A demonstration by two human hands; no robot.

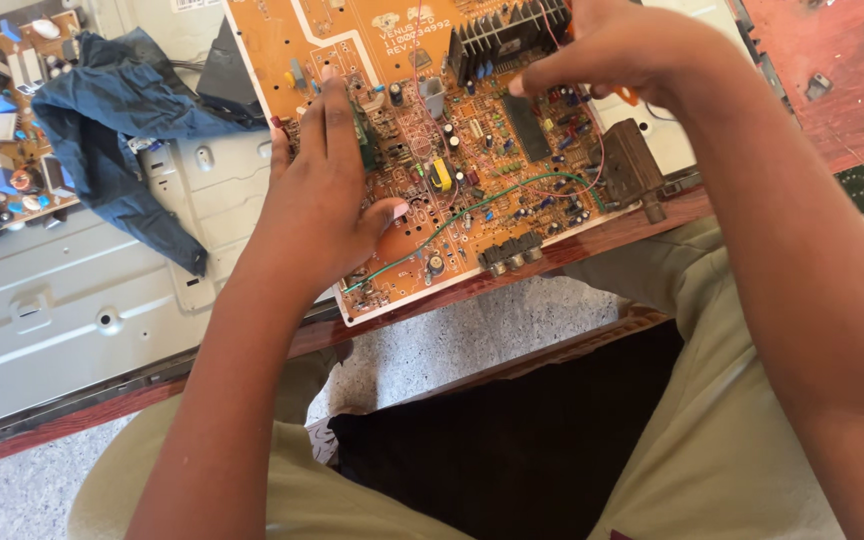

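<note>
The orange circuit board [472, 150] lay at the bench [612, 235] edge, over a grey metal panel [62, 290]. The left hand [327, 190] rested flat on it, fingers spread; the right hand [612, 50] pinched an orange-handled tool [628, 95] near the black heatsink [502, 38]

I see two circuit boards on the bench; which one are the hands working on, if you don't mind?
The large orange board at centre: the left hand lies flat on it. The other board sits untouched at far left.
</note>
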